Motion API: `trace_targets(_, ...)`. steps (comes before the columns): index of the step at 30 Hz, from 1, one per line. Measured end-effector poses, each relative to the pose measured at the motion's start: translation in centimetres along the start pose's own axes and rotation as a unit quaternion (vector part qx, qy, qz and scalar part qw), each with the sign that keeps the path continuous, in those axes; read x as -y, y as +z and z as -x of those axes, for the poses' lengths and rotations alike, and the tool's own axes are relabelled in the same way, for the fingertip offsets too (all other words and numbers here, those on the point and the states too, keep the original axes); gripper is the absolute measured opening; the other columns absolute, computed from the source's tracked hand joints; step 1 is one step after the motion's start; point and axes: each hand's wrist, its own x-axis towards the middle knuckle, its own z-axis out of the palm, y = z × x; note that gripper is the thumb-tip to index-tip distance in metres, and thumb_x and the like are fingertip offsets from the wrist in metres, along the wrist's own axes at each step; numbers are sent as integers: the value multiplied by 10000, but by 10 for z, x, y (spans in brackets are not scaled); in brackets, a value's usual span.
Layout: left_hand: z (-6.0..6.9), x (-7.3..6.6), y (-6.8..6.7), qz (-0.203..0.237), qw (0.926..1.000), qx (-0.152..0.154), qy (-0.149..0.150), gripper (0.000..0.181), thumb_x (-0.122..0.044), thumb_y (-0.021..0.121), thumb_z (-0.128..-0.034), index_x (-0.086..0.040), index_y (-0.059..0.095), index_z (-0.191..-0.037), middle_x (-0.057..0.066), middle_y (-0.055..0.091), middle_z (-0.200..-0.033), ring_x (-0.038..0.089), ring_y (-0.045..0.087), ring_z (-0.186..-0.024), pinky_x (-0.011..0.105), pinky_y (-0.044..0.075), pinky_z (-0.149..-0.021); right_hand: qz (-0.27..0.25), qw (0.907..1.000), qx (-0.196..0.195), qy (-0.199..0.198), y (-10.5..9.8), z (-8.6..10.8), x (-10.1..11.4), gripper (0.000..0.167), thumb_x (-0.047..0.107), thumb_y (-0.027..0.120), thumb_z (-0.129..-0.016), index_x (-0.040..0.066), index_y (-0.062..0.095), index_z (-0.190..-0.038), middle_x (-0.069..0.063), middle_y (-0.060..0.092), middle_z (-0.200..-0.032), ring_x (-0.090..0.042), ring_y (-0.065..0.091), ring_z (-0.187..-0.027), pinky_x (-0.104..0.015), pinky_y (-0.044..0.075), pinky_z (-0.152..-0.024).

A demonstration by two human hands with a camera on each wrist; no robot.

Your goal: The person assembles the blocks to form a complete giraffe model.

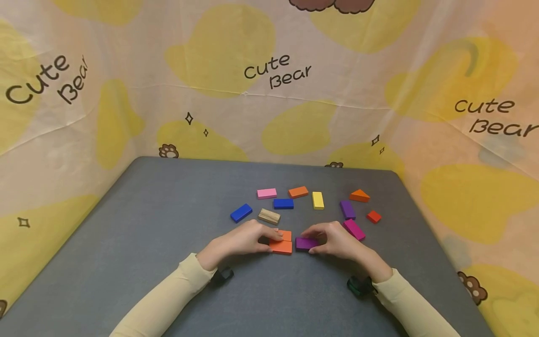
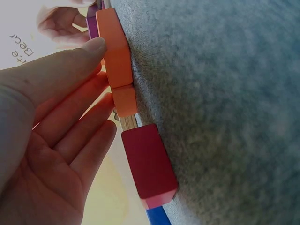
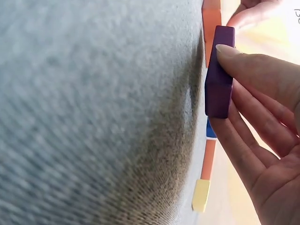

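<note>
Two orange blocks (image 1: pixel 281 247) lie side by side on the table, long sides together. My left hand (image 1: pixel 246 238) pinches them at their left end, thumb (image 2: pixel 95 47) on the near side and fingers over the far one. A purple block (image 1: pixel 306 244) is just right of the orange pair, a narrow gap between them in the head view. My right hand (image 1: pixel 334 239) pinches this purple block, its thumb (image 3: pixel 229 50) on the near face. In the left wrist view a dark red block (image 2: pixel 149 161) sits below the left fingers; the left hand hides it from the head view.
Behind the hands lie a wooden block (image 1: pixel 269 216), blue blocks (image 1: pixel 283 204) (image 1: pixel 241 213), a pink block (image 1: pixel 267 193), another orange block (image 1: pixel 298 192) and a yellow block (image 1: pixel 317 200). Rightward are an orange triangle (image 1: pixel 360 195), a second purple block (image 1: pixel 347 209), a magenta block (image 1: pixel 354 230) and a red block (image 1: pixel 374 216).
</note>
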Motion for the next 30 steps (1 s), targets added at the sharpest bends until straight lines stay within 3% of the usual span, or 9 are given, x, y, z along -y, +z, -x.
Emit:
trace_targets(13,1,-2,-1,101,9998,84,-138,371,-215,710,-855,-213,661,-1223,-70,625,-1254,52,538,-1217,305,460,-993,126,9997,219,-24,6,1,2,390,221,789,-774,172,677,-1144,70,684,-1093,-74,638,-983,-302,538,-861)
trace_targets(30,0,-3,-2,159,9998,70,-85,377,-199,711,-853,-195,659,-1226,-49,631,-1251,67,538,-1222,314,462,-993,130,9993,344,-24,7,-3,5,403,255,788,-776,179,672,-1153,84,677,-1083,-59,629,-972,-273,536,-854)
